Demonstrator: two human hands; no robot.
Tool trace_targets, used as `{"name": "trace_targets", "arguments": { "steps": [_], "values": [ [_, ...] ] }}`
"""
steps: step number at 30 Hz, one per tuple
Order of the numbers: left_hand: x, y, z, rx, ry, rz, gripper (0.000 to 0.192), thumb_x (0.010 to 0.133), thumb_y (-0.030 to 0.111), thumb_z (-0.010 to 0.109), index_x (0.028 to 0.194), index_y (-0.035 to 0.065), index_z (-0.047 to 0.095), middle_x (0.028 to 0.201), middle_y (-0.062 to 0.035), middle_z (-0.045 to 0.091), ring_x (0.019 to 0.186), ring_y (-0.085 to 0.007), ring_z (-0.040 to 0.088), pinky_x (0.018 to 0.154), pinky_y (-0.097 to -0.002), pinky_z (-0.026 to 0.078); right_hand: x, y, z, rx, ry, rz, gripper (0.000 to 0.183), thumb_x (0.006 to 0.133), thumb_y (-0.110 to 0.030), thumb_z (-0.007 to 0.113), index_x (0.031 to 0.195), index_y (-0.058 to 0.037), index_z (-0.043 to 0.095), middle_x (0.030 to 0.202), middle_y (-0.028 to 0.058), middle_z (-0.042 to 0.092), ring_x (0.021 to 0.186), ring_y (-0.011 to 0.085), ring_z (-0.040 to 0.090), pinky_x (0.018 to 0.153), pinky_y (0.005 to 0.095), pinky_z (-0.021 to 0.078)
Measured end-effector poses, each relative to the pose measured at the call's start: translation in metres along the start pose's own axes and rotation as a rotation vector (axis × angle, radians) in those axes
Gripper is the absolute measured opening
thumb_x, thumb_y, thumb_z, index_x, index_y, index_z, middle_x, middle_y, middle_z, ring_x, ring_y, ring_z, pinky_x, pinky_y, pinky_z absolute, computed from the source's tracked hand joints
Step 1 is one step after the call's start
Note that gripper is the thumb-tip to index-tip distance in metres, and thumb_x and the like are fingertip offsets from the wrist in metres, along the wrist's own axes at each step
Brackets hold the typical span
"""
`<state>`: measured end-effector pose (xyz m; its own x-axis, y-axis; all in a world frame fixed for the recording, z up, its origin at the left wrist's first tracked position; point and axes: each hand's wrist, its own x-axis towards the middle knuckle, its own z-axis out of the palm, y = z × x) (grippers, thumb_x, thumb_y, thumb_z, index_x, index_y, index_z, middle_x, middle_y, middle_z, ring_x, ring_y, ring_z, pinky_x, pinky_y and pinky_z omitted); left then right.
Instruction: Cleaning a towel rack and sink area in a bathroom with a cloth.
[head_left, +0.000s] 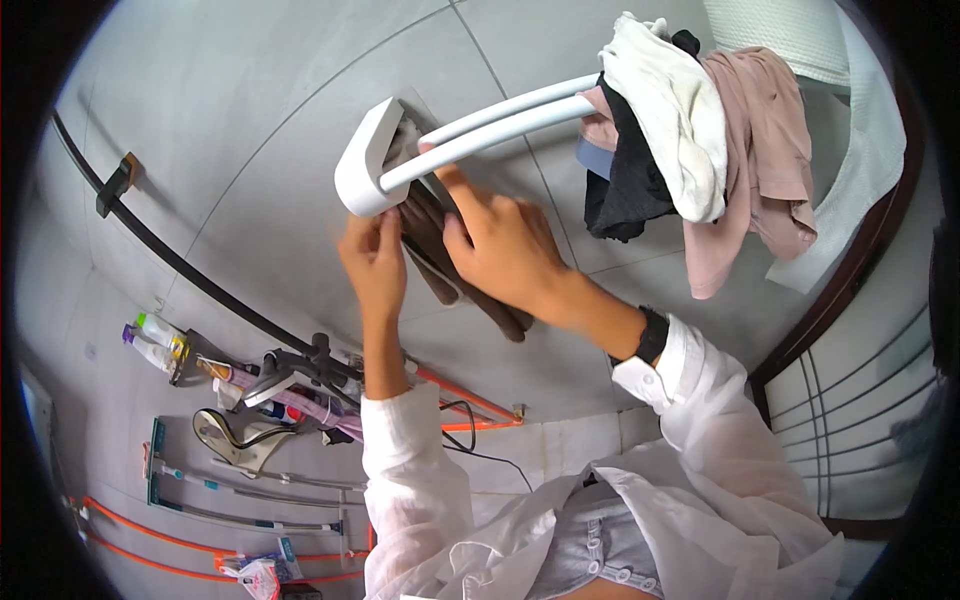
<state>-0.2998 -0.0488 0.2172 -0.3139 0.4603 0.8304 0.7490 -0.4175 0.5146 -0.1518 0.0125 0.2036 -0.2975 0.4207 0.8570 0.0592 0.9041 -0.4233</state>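
A white towel rack (480, 142) with two bars juts from the grey tiled wall. Brown cloth (435, 247) hangs beneath its white end bracket. My left hand (375, 259) pinches at the cloth's edge just below the bracket, its fingertips partly hidden. My right hand (499, 240) is at the bars, index finger raised beneath the lower one and thumb against the brown cloth; whether it grips the cloth is unclear. Farther right on the bars hang a black cloth (634, 180), a white cloth (675, 120) and a pink garment (765, 150).
A black shower rail (195, 270) with a shower head (274, 379) runs along the left. Bottles (157, 341), orange racks (465, 397) and a squeegee (155, 461) are at lower left. A roll of white textured paper or cloth (780, 37) and a dark door frame (847, 300) lie right.
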Motion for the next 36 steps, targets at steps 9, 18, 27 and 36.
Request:
{"name": "trace_targets", "arguments": {
  "steps": [9,18,27,36],
  "values": [
    [-0.082,0.004,0.026,-0.302,-0.123,-0.313,0.014,0.089,0.005,0.048,0.096,-0.0012,0.057,0.094,-0.0044,0.057,0.082,-0.0097,0.049,0.072,-0.0232,0.041,-0.074,0.013,0.015,0.385,0.017,0.172,0.041,0.076,-0.009,0.058,0.115,-0.0032,0.045,0.089,0.014,0.052,0.081,0.0279,0.055,0.068,0.0364,0.0458],
    [-0.149,0.005,0.025,-0.425,-0.095,-0.507,0.013,0.09,0.005,0.046,0.096,0.0003,0.056,0.091,-0.0026,0.053,0.081,-0.0094,0.05,0.071,-0.0224,0.04,-0.151,0.053,0.027,0.523,-0.301,0.376,0.048,0.076,-0.025,0.066,0.115,-0.0023,0.052,0.116,0.0149,0.05,0.106,0.0266,0.05,0.092,0.0358,0.0365],
    [-0.198,0.009,-0.001,-0.407,0.139,-0.763,0.014,0.091,0.009,0.045,0.098,0.0025,0.056,0.086,-0.0005,0.052,0.073,-0.0067,0.049,0.067,-0.0205,0.041,-0.186,0.065,0.046,0.776,-0.795,0.612,0.019,0.077,-0.013,0.065,0.087,0.0025,0.058,0.081,0.0038,0.061,0.079,0.0111,0.054,0.076,0.0274,0.0421],
    [-0.273,0.005,-0.037,-0.229,0.514,-0.829,0.016,0.089,0.011,0.05,0.101,0.0008,0.055,0.085,-0.0026,0.057,0.076,-0.011,0.052,0.07,-0.0248,0.043,-0.204,0.049,0.082,0.868,-0.88,0.609,0.014,0.077,-0.006,0.065,0.085,0.0041,0.06,0.08,0.0025,0.06,0.076,0.0087,0.053,0.073,0.0241,0.0414]
  ]
}}
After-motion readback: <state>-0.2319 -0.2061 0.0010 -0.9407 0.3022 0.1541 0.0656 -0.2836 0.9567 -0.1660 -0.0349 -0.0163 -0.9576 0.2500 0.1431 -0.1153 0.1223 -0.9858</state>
